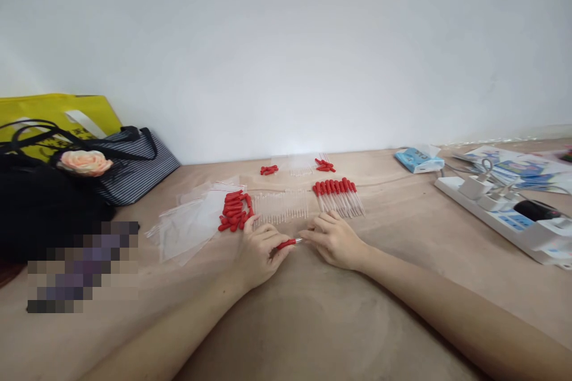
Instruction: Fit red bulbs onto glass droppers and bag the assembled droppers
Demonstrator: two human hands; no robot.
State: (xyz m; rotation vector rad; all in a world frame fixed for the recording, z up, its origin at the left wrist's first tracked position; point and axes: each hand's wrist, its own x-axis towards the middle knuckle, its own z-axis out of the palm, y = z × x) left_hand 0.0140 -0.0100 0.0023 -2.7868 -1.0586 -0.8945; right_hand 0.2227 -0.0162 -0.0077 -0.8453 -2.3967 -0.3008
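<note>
Between the thumb and fingers of my left hand (260, 252) is a red rubber dropper bulb (286, 244), pointing right. A short clear piece of glass dropper tube (298, 240) shows at the bulb's mouth. The fingertips of my right hand (336, 243) pinch that tube, and its far end is hidden. Loose red bulbs (233, 209) lie in a pile just beyond my left hand. Beside them, clear glass tubes (281, 205) lie in a row. Past my right hand, several droppers with red bulbs fitted (337, 195) lie side by side.
Clear zip bags (192, 220) are spread at the left. Near the wall lie two small groups of red bulbs (269, 170) with tubes between. A tissue pack (419, 159), a power strip (496, 205) and printed packets (521, 166) are right; bags (134, 169) stand left.
</note>
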